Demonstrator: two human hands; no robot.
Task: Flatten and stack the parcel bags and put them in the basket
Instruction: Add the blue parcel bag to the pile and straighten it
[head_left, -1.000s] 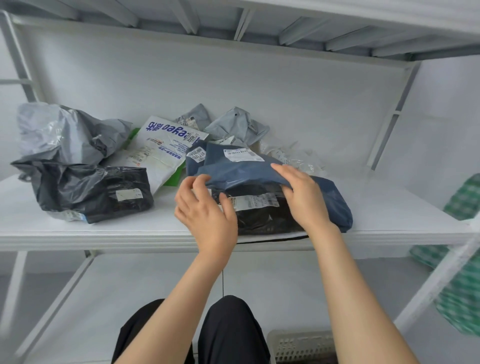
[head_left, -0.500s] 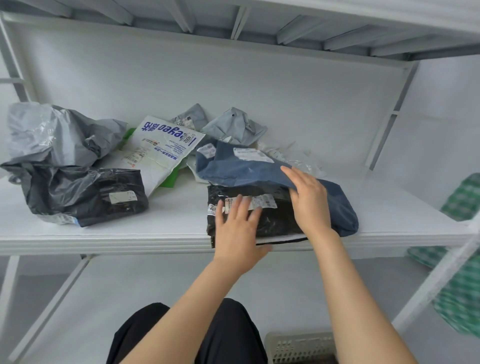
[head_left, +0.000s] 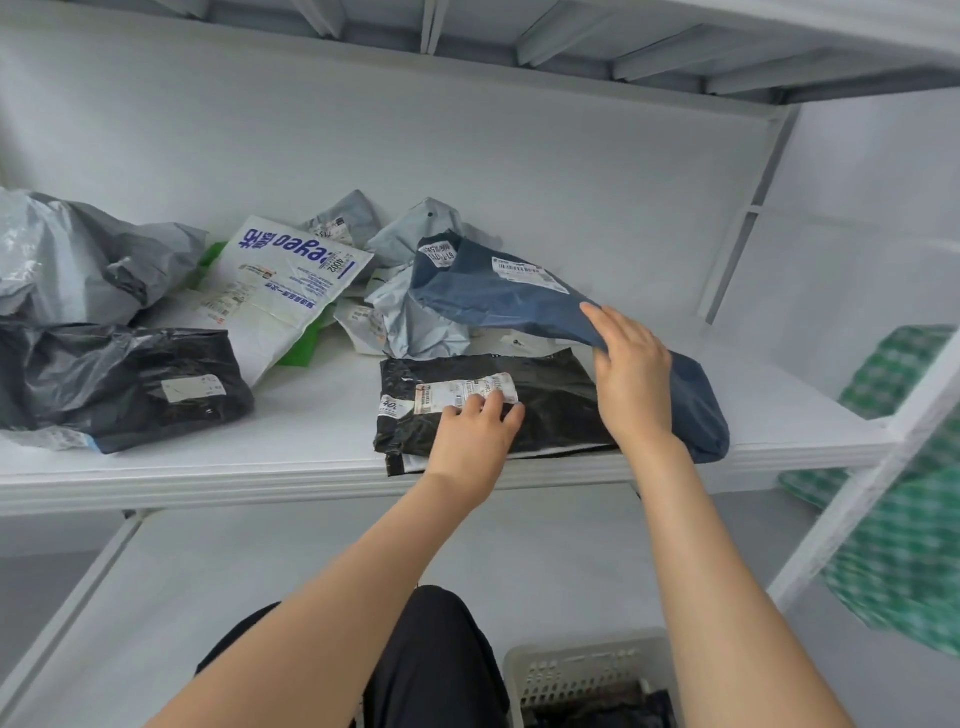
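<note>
Here the left hand (head_left: 480, 431) lies flat, palm down and with nothing gripped, on the black parcel bag (head_left: 545, 400) at the front edge of the shelf (head_left: 311, 467), with its fingertips on the white label (head_left: 467, 392). I think it presses there so that the bag stays flat and does not slide over the edge. The right hand (head_left: 631, 374) holds the near edge of the blue parcel bag (head_left: 509, 301) and lifts it; the thumb is hidden under the plastic, so I judge it a pinch more than I see it. The blue bag hangs in an arc, with its far end raised toward the back of the shelf and its right end resting at the front edge, beside the black bag. It seems to be held up so that the black bag beneath it is uncovered and can be smoothed, and so that the blue one can then be laid on top.

More bags wait, not yet flattened: a crumpled black bag (head_left: 119, 379) and a grey bag (head_left: 88, 260) at the left end, and a white printed bag (head_left: 280, 280) and pale grey bags (head_left: 415, 322) toward the back. The basket (head_left: 587, 670) stands below the shelf, near the knees; something dark lies in it, but I cannot tell what.
</note>
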